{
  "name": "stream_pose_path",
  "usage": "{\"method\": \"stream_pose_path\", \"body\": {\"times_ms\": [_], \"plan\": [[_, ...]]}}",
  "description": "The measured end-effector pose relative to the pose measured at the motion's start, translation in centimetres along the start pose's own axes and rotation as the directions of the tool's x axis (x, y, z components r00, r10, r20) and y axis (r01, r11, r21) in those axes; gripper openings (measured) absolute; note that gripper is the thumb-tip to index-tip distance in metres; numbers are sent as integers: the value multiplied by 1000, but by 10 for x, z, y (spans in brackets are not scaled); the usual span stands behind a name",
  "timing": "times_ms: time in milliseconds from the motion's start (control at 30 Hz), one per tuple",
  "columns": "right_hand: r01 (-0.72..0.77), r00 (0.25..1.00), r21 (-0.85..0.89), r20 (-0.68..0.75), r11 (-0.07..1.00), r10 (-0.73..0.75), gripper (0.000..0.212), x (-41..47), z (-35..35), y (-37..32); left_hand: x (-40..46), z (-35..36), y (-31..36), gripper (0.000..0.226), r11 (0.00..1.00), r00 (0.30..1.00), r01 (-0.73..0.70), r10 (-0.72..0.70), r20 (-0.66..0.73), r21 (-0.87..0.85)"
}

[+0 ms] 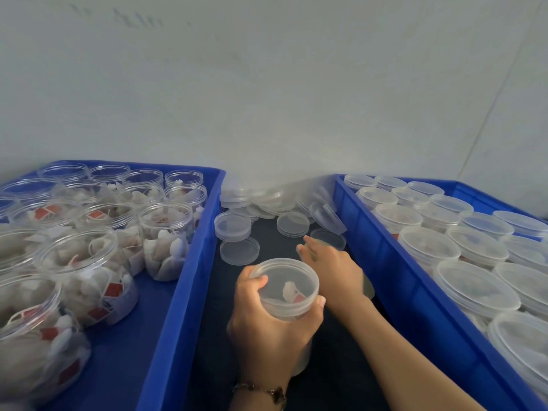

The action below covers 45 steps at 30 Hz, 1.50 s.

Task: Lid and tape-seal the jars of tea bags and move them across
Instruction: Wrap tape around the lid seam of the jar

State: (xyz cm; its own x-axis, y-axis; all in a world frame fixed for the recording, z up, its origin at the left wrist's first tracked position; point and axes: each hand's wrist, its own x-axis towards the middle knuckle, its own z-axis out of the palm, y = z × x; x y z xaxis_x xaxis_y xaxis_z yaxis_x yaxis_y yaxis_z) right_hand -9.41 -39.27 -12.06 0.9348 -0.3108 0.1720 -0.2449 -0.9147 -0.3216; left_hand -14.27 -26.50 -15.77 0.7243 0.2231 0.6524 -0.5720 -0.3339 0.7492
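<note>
While left hand (pixel 267 330) gripped a lidded jar (pixel 286 290) | right hand (pixel 332 268) reached, fingers extended, toward loose lids (pixel 292 223); right crate (pixel 385 262) held many lidded jars; left crate (pixel 184 277) still held open ones; no tape visible

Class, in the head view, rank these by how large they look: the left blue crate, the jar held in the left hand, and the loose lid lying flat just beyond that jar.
1. Left blue crate: largest.
2. Held jar.
3. Loose lid: smallest, though it lies farther from the camera, so true sizes may be closer.
</note>
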Motion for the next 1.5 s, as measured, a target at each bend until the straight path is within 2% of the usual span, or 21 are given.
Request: {"method": "stream_pose_path", "body": {"times_ms": [100, 300, 367, 433, 567, 633, 667, 733, 800, 867, 1000, 1067, 1100, 1133, 1167, 1233, 1300, 1400, 1500], "plan": [[-19, 999, 24, -38, 1000, 20, 45, 2, 1, -2, -1, 0, 2, 74, 1000, 1000, 6, -6, -9, -22], [-46, 999, 63, -23, 997, 48, 45, 4, 4, -3, -1, -1, 1, 76, 1000, 1000, 5, -5, 11, -19], [-89, 996, 70, -6, 994, 90, 40, 12, 5, -2, -11, 3, 14, 70, 995, 998, 49, -46, 34, -89], [-159, 987, 96, 8, 983, 159, 38, 21, 2, -1, -23, 10, 24, 59, 987, 999, 40, -43, -16, -154], [-50, 996, 212, 82, 976, 34, 43, 22, 7, -16, -16, 1, 17, 69, 982, 999, 34, -34, 5, -185], [-25, 991, 231, 137, 973, -7, 48, 17, 10, -18, -9, -3, 11, 66, 966, 999, 50, -51, 3, -255], [-5, 987, 191, 160, 982, -26, 52, 13, 13, -17, -8, -5, 9, 66, 952, 996, 94, -90, 26, -292], [90, 981, -12, 175, 996, -87, 57, 6, 21, -12, -5, -10, 8, 69, 908, 966, 257, -249, 67, -332], [179, 972, -179, 183, 968, -146, 53, 2, 27, -8, -1, -13, 6, 74, 855, 921, 385, -379, 90, -346], [238, 962, -189, 181, 953, -204, 42, -2, 28, -5, 1, -15, 5, 76, 825, 901, 430, -420, 111, -368], [128, 968, 31, 213, 991, -132, 22, -13, 17, -4, 2, -16, 7, 71, 799, 901, 428, -413, 133, -422], [9, 986, 288, 154, 958, -56, 23, -19, 5, 0, 6, -18, 5, 69, 768, 895, 437, -423, 141, -468], [-78, 988, 515, 152, 854, -2, 27, -24, -3, 0, 8, -19, 5, 69, 758, 892, 443, -428, 149, -479], [-135, 985, 703, 174, 698, 16, 29, -30, -11, 0, 9, -20, 4, 68, 750, 889, 448, -430, 156, -487], [-158, 978, 818, 206, 552, -25, 31, -38, -20, 1, 10, -20, 3, 65, 742, 887, 452, -432, 164, -494], [-143, 956, 877, 242, 458, -165, 35, -58, -31, 0, 9, -20, 3, 63, 726, 884, 460, -429, 186, -511], [-71, 957, 878, 193, 473, -215, 40, -73, -37, -4, 8, -19, 5, 74, 713, 882, 466, -424, 206, -525], [58, 987, 830, 35, 555, -155, 29, -83, -39, -5, 6, -19, 4, 73, 719, 880, 472, -416, 229, -510], [59, 997, 824, -17, 563, -79, 18, -87, -38, -4, 4, -18, 2, 61, 746, 888, 459, -397, 232, -482]]}}
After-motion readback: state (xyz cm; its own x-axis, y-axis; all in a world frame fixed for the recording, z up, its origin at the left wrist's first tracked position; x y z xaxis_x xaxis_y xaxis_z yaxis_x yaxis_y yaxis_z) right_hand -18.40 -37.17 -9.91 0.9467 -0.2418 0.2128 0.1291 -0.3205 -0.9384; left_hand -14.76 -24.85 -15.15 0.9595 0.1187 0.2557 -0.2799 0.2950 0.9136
